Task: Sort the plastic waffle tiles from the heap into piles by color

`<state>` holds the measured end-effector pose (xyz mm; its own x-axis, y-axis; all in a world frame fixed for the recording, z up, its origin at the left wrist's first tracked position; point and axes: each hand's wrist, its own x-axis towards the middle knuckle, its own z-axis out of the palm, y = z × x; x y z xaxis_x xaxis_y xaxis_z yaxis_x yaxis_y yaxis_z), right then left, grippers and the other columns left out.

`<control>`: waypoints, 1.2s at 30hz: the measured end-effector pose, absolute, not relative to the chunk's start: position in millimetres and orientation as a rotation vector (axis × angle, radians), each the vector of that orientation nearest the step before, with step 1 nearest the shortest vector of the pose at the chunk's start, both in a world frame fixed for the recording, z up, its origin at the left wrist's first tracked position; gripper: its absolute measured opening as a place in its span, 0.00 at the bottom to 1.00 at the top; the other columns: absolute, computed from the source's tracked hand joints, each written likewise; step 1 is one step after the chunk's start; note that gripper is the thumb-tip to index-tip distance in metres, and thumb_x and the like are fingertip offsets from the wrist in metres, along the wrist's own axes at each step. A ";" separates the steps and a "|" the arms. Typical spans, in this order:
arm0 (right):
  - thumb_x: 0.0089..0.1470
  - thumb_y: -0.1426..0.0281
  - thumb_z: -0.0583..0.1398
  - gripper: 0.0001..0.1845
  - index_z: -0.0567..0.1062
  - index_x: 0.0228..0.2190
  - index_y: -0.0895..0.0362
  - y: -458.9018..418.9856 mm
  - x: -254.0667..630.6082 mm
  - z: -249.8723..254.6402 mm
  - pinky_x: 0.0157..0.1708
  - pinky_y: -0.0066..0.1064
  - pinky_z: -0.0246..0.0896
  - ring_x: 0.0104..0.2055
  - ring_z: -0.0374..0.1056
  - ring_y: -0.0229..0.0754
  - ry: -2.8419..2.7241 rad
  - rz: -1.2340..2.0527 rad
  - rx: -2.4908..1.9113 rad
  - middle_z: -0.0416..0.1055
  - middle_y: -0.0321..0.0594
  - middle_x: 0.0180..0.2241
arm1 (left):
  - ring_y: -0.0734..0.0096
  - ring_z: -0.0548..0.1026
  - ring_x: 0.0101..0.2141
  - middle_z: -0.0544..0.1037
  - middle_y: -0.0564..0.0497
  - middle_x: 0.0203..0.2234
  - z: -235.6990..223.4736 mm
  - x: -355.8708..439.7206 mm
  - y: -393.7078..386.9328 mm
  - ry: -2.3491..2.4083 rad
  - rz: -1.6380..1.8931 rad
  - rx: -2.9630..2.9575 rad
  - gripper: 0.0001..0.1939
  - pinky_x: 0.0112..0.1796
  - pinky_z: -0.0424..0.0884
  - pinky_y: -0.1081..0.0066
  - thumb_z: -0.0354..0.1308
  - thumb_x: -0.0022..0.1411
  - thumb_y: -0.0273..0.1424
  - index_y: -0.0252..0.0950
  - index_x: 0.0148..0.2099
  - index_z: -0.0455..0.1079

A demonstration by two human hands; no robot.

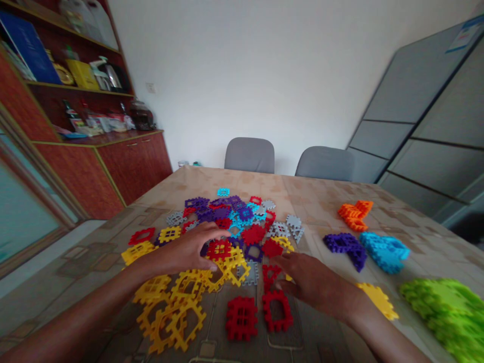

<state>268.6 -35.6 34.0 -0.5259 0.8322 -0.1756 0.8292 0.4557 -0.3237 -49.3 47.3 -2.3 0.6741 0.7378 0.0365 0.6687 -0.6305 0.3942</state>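
Observation:
My left hand [194, 246] hovers over a pile of plastic interlocking tiles, thumb and fingers curved apart with nothing between them. Just right of its fingertips is a red window tile [219, 249], among yellow tiles [237, 264]. My right hand [304, 280] is at the pile's right side, thumb and forefinger apart. Its fingertips are beside a solid red tile [272, 247] and a red open-centred tile [270, 276]; whether they touch is unclear. Nearer to me lie a red window tile [242, 317] and a red frame tile [278, 311], side by side.
Sorted stacks stand at the right: orange [355, 214], purple [346, 247], light blue [385, 251] and green [448, 312]. A yellow tile [378, 301] lies beside my right forearm. Two grey chairs [249, 155] stand beyond the patterned table [313, 201].

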 end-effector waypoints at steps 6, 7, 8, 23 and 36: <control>0.61 0.70 0.58 0.19 0.75 0.53 0.55 -36.2 268.9 38.5 0.50 0.40 0.66 0.51 0.73 0.52 -2.646 0.609 -1.549 0.78 0.49 0.48 | 0.47 0.65 0.62 0.65 0.49 0.65 14.7 -7.6 -17.0 0.860 0.155 2.389 0.42 0.59 0.66 0.55 0.73 0.53 0.37 0.55 0.67 0.60; 0.60 0.70 0.59 0.19 0.75 0.53 0.54 -36.2 269.0 39.1 0.51 0.39 0.65 0.51 0.73 0.52 -2.639 0.603 -1.562 0.78 0.48 0.49 | 0.46 0.64 0.63 0.64 0.49 0.65 13.4 -3.4 -24.3 0.839 0.122 2.373 0.44 0.59 0.66 0.54 0.73 0.54 0.37 0.56 0.68 0.59; 0.60 0.71 0.59 0.20 0.75 0.53 0.54 -36.1 268.9 39.7 0.51 0.39 0.65 0.51 0.73 0.52 -2.637 0.592 -1.584 0.78 0.48 0.49 | 0.45 0.63 0.64 0.63 0.49 0.66 10.8 -0.7 -29.7 0.837 0.085 2.358 0.45 0.59 0.65 0.53 0.73 0.54 0.36 0.57 0.69 0.57; 0.59 0.72 0.59 0.20 0.75 0.53 0.55 -37.8 270.0 40.8 0.51 0.41 0.65 0.51 0.73 0.52 -2.631 0.543 -1.633 0.77 0.50 0.49 | 0.34 0.58 0.65 0.60 0.40 0.68 -11.3 13.7 -48.9 1.020 -0.003 2.349 0.53 0.62 0.58 0.38 0.74 0.51 0.41 0.49 0.73 0.51; 0.60 0.73 0.59 0.20 0.75 0.54 0.58 -36.2 270.5 39.6 0.51 0.42 0.66 0.52 0.73 0.53 -2.640 0.571 -1.626 0.77 0.52 0.49 | 0.40 0.67 0.59 0.68 0.40 0.63 -0.1 15.9 -56.7 1.070 -0.097 2.444 0.43 0.57 0.67 0.46 0.71 0.55 0.40 0.48 0.70 0.58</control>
<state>270.5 -36.2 39.6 -0.4680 0.8617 -0.1959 0.8657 0.4025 -0.2974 15.9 -56.7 -0.1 0.6935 0.6774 -0.2454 0.7106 -0.5867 0.3885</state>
